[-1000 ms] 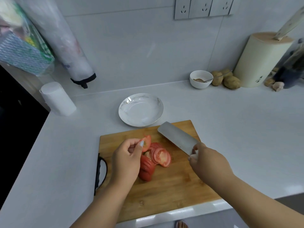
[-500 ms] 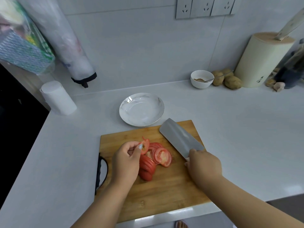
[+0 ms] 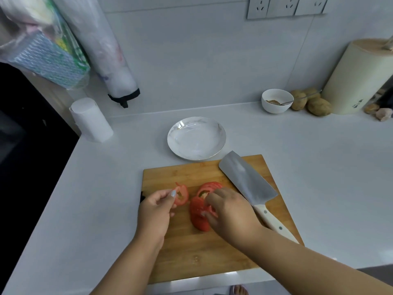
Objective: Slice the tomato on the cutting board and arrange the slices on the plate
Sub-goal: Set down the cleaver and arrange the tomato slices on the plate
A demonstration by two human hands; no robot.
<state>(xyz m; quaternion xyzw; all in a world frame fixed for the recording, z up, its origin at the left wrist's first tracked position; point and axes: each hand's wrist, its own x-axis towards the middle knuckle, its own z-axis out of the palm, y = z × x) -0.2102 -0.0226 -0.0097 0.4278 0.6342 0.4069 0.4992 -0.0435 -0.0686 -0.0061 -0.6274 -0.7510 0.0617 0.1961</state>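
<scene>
Pinching a single tomato slice [image 3: 181, 195] between thumb and fingertips, the left hand [image 3: 156, 211] holds it just above the left-centre of the wooden cutting board [image 3: 212, 252], a little left of the remaining tomato slices [image 3: 202, 206]. The right hand [image 3: 230, 211] rests on that fanned pile in the middle of the frame, fingers curled around the slices — grasping them. Free of either hand, the cleaver [image 3: 246, 182] lies flat on the right part of the board, broad blade pointing to the upper left, its pale riveted handle running toward the lower right edge.

Just beyond the board's far edge sits the white plate [image 3: 196, 138], marbled with a thin gilt rim and holding no slices. At right along the wall stand a small white bowl [image 3: 276, 101] with a spoon in it, a few potatoes [image 3: 312, 103] and a cream cylindrical knife block [image 3: 359, 77] — dark characters are printed low on its side, too small to read. A white roll [image 3: 91, 120] stands at left on the counter [image 3: 319, 167]. Wall sockets [image 3: 285, 6] fill the upper right of the frame; they show no legible writing.
</scene>
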